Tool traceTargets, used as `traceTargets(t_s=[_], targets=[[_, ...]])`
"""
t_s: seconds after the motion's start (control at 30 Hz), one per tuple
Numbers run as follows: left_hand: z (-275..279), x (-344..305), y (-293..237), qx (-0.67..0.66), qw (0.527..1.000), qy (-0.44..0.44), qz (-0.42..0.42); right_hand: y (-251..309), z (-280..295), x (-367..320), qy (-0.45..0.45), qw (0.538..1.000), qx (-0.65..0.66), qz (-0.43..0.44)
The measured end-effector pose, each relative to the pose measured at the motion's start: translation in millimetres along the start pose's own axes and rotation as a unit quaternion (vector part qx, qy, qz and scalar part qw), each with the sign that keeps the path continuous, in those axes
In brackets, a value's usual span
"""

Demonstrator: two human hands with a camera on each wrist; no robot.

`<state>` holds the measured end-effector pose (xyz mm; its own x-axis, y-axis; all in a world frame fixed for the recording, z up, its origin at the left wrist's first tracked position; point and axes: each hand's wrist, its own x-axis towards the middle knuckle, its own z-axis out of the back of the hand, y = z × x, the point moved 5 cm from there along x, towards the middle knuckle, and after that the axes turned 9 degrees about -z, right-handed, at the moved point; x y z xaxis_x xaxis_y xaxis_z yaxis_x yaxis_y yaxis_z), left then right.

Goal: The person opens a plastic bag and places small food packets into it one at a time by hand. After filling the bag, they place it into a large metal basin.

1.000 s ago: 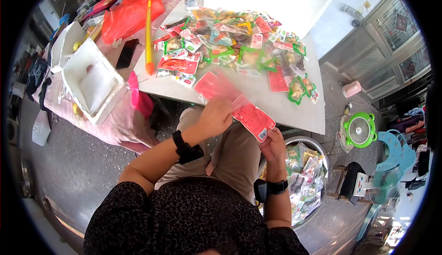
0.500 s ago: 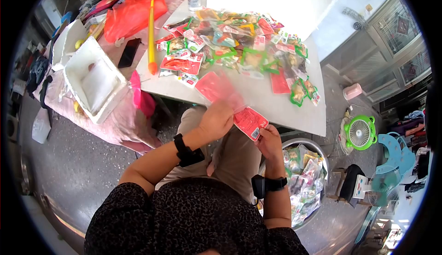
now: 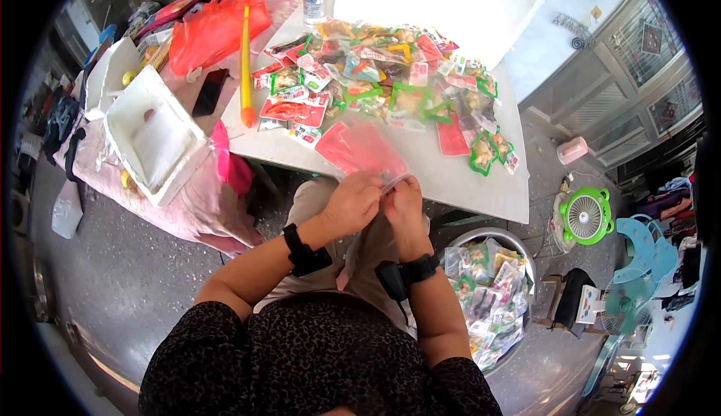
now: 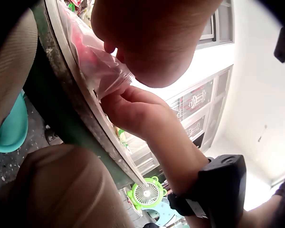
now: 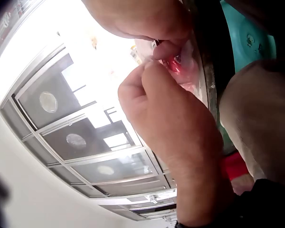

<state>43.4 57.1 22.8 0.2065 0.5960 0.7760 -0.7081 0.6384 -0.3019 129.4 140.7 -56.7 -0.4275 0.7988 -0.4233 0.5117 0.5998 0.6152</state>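
Note:
At the table's front edge, a clear plastic bag lies slanted with red packets showing through it. My left hand pinches the near end of the bag from the left. Close beside it, my right hand grips the bag's near corner between thumb and fingers. In the left wrist view the right hand holds the bunched clear edge of the bag. The right wrist view shows both hands meeting at this edge, with red behind the fingertips.
A heap of colourful snack packets covers the back of the white table. A yellow stick lies at its left edge. Left stands a white foam box; lower right, a metal basin full of packets.
The red packet in my right hand has slid into the clear bag. My right hand has moved left to the bag's near end, next to the left hand, which stayed there.

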Motion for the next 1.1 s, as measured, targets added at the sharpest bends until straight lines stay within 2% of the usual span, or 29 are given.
traceTargets(t_s=[0.13,0.23,0.33,0.43,0.53,0.63,0.73,0.83,0.93,1.03,1.1], targets=[[-2,-2,4,0.013,1.000,-0.008,0.011,0,-4,5,-0.026,0.998,0.057,0.023],[-4,-3,7,-0.007,1.000,-0.005,0.015,3,-9,7,0.053,0.996,0.073,0.003],[-4,-7,7,-0.003,1.000,0.006,-0.002,5,-12,4,0.085,0.996,-0.002,0.022],[4,-11,1,0.012,0.999,0.027,0.025,18,-17,-13,0.035,0.996,-0.079,-0.015],[7,-19,6,0.088,0.994,0.056,0.012,27,-11,-9,0.060,0.989,-0.121,-0.061],[3,-25,20,0.150,0.987,0.064,0.006,27,-7,-5,0.059,0.982,-0.178,-0.039],[2,-21,32,0.164,0.983,0.081,0.030,23,5,4,0.017,0.949,-0.316,-0.014],[-1,-17,38,0.138,0.986,0.087,0.031,16,-9,-8,0.030,0.974,-0.225,-0.015],[0,-11,37,0.143,0.986,0.087,0.028,10,-14,-6,0.077,0.957,-0.272,-0.067],[-1,-10,37,0.145,0.983,0.102,0.038,22,-12,-7,0.003,0.953,-0.302,0.018],[-3,-13,40,0.151,0.984,0.095,0.030,17,-11,-4,0.009,0.961,-0.276,0.003]])
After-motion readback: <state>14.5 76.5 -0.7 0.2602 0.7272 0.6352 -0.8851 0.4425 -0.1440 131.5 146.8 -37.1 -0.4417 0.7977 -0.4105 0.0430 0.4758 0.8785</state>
